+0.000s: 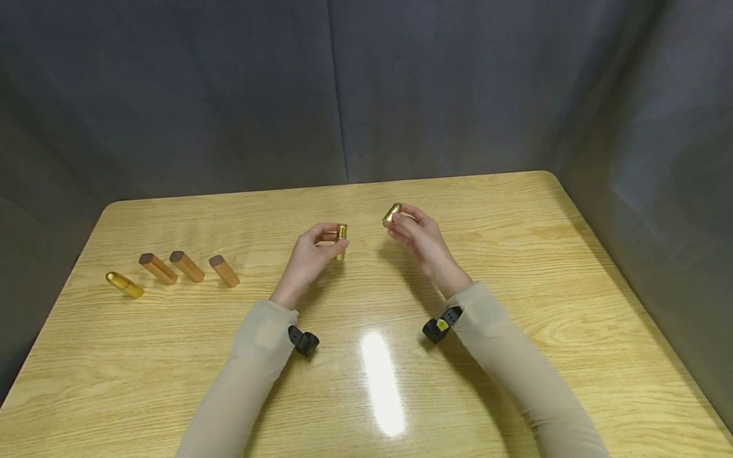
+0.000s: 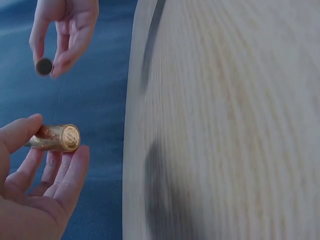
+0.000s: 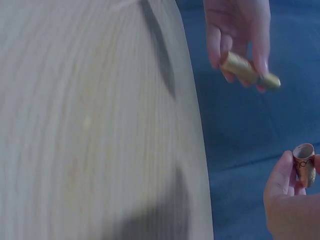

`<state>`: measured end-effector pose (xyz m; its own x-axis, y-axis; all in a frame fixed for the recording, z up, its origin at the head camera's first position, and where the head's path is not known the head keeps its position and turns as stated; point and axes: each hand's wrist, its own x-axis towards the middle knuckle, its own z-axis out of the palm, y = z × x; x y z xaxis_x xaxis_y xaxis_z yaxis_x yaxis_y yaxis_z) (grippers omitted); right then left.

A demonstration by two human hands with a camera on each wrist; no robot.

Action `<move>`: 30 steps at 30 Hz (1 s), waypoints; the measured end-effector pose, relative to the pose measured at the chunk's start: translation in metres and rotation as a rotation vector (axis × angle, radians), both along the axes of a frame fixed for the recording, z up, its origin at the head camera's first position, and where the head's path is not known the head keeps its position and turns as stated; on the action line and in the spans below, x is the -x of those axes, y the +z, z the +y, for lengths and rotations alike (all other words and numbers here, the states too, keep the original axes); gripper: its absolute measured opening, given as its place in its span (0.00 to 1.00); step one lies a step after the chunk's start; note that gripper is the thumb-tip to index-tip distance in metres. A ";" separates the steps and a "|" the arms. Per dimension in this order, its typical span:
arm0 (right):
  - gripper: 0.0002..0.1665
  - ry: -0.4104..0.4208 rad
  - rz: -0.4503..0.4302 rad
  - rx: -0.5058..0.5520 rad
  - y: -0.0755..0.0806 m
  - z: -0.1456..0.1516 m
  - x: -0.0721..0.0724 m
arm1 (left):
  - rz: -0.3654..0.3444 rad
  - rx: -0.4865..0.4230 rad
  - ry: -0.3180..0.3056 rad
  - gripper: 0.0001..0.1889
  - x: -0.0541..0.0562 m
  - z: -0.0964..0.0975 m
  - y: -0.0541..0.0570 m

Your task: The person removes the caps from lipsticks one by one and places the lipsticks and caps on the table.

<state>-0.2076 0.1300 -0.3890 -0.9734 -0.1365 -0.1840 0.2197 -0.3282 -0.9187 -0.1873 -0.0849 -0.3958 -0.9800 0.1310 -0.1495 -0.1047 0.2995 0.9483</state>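
My left hand (image 1: 308,259) pinches a gold lipstick base (image 1: 342,231) between thumb and fingers. Its round embossed end (image 2: 71,138) faces the left wrist camera, and a narrower section shows at the other end in the right wrist view. To the right, my right hand (image 1: 428,247) holds a gold rounded lipstick cap (image 1: 392,215) by its sides, tilted. The cap's hollow mouth (image 3: 303,151) shows in the right wrist view. A gap separates the two pieces, and both hands are raised over the wooden table (image 1: 515,267).
On the left of the table stand a gold bullet-shaped lipstick (image 1: 125,284) and three orange-brown angular sticks with dark tops, the nearest to my left hand being one stick (image 1: 224,271). Dark grey curtains (image 1: 229,95) enclose the back and sides.
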 end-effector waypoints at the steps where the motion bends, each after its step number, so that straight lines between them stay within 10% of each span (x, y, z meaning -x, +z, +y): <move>1: 0.19 -0.005 0.002 0.003 0.001 0.003 0.001 | 0.003 -0.008 0.009 0.24 0.001 -0.001 0.000; 16: 0.14 -0.066 0.050 -0.035 0.005 0.042 0.019 | 0.024 -0.071 0.118 0.23 0.015 -0.009 -0.004; 30: 0.13 -0.121 0.180 -0.492 0.001 0.077 0.027 | -0.002 -0.112 0.133 0.23 0.018 -0.006 -0.009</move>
